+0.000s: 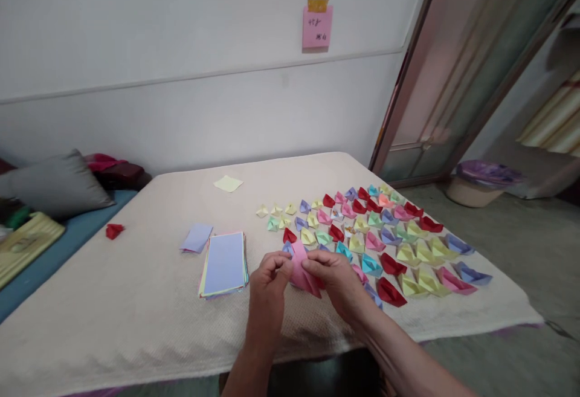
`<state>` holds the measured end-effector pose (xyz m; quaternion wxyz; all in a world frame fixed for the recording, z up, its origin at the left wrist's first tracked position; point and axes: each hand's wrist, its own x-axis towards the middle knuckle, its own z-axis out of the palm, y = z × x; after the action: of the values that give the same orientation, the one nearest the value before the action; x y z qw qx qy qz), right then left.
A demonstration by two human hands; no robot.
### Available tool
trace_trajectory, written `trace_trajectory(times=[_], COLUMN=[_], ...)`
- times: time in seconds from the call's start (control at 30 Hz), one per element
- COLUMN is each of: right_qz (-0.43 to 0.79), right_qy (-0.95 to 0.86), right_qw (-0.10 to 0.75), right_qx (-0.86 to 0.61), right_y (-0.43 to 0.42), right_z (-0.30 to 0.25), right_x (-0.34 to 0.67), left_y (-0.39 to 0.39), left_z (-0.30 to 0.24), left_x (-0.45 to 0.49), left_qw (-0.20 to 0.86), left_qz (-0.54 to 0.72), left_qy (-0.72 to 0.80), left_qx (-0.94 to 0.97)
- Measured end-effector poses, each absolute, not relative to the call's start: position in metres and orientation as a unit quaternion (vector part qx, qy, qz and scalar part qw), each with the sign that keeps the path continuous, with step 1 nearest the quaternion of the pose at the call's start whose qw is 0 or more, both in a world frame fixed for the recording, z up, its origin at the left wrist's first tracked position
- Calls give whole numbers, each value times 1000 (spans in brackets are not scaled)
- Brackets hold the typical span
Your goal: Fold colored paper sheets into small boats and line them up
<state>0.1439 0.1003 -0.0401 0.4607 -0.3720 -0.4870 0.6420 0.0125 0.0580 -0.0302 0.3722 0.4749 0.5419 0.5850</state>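
A partly folded pink sheet of paper (304, 277) is held up between both hands above the near side of the covered table. My left hand (270, 279) pinches its left edge with thumb and fingers. From the other side my right hand (334, 273) grips its right edge, the thumb lying on the paper. To the right of the hands stand several rows of folded paper boats (374, 240) in red, pink, yellow, blue, purple and green. My hands hide some of the nearest boats. Left of my left hand lies a stack of coloured paper (225, 264), purple on top.
Purple paper (196, 237) lies beside the stack, and a pale yellow sheet (228, 183) farther back. A crumpled red piece (115, 231) is at left. A grey cushion (58, 185) sits beyond the left edge. A pink note (316, 27) hangs on the wall. A lined bin (483, 180) stands right.
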Motion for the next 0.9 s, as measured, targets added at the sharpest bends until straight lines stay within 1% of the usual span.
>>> trace_trajectory(times=[0.07, 0.17, 0.23, 0.3, 0.43, 0.53, 0.73, 0.83, 0.9], right_qz=[611, 559, 546, 549, 548, 535, 480, 474, 473], right_qy=[-494, -520, -534, -542, -553, -560, -607, -608, -609], right_qw=[473, 479, 473, 467, 466, 471, 470, 465, 463], right_qx=[-398, -433, -439, -431, -420, -422, -424, -435, -436], right_y=[99, 98, 97, 96, 95, 96, 93, 91, 91], right_z=[-39, -37, -36, -36, -39, -42, -44, -43, -43], right_x=[142, 137, 134, 131, 128, 127, 125, 124, 124], left_y=[58, 58, 57, 57, 57, 58, 58, 59, 60], left_z=[-31, -33, -34, -34, -31, -30, -31, -30, -30], left_x=[14, 19, 23, 26, 27, 26, 26, 25, 23], left_qw=[344, 238, 177, 145, 129, 139, 136, 117, 128], left_qz=[580, 600, 617, 626, 632, 633, 625, 631, 641], left_qy=[561, 584, 582, 578, 584, 588, 593, 609, 611], left_qx=[481, 492, 499, 504, 493, 483, 489, 466, 447])
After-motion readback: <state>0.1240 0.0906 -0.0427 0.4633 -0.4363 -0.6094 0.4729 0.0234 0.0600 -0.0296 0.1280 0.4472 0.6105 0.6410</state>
